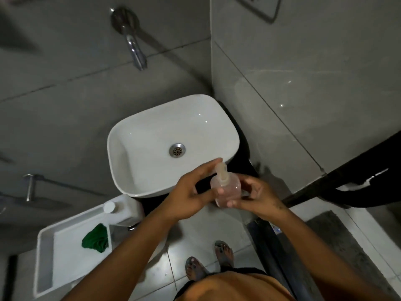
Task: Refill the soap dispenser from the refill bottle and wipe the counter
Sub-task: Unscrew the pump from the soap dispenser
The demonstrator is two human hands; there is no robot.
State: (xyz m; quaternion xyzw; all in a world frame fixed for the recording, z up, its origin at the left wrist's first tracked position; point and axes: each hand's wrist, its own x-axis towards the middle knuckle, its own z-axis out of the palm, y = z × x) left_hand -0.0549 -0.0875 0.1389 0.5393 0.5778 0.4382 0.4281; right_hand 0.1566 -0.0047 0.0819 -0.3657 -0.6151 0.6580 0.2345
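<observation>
I see both hands grasping the clear soap dispenser [226, 187] just in front of the white sink [138, 170]: left hand [191, 196] near the pump, right hand [258, 197] around the base. No label is readable.

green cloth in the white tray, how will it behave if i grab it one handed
The crumpled green cloth in the white plastic tray looks soft, so it should probably go limp and drape. It seems light. It is unlikely to roll or slip, though it may drag across the tray.
</observation>
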